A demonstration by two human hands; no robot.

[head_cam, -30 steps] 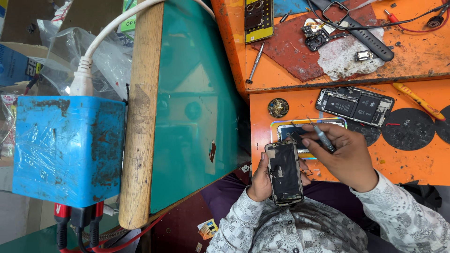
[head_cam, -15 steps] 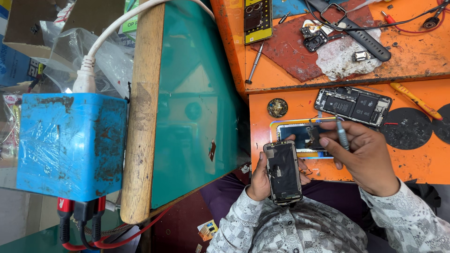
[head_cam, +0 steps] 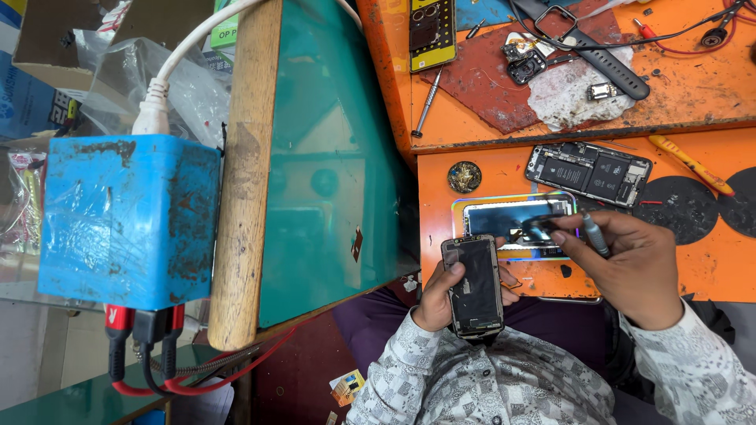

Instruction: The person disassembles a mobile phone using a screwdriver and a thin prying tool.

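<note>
Left hand (head_cam: 438, 297): clamped round the edges of a dark, opened smartphone body (head_cam: 472, 285) with rounded corners, held upright over the lap, thumb on its left rim.
Right hand (head_cam: 630, 267): closed on a slim grey metal tool (head_cam: 594, 233) gripped between the fingers, while the fingertips pinch a small dark, blurred part just above the glossy screen panel; what the part is cannot be told.
Screen panel (head_cam: 504, 216): flat, glassy black rectangle with an iridescent border, lying on the desk between the two hands.
Desk (head_cam: 685, 271): orange painted surface, scuffed and stained, with round black patches.
Second phone (head_cam: 588, 172): open chassis showing black battery and circuitry, lying flat beyond the right hand.
Screwdriver (head_cam: 691, 164): yellow-orange handle, lying slantwise at the far right.
Blue box (head_cam: 126, 220): worn, chipped plastic cube with red and black plugs below and a white cable on top.
Sleeves: grey-white patterned fabric.
</note>
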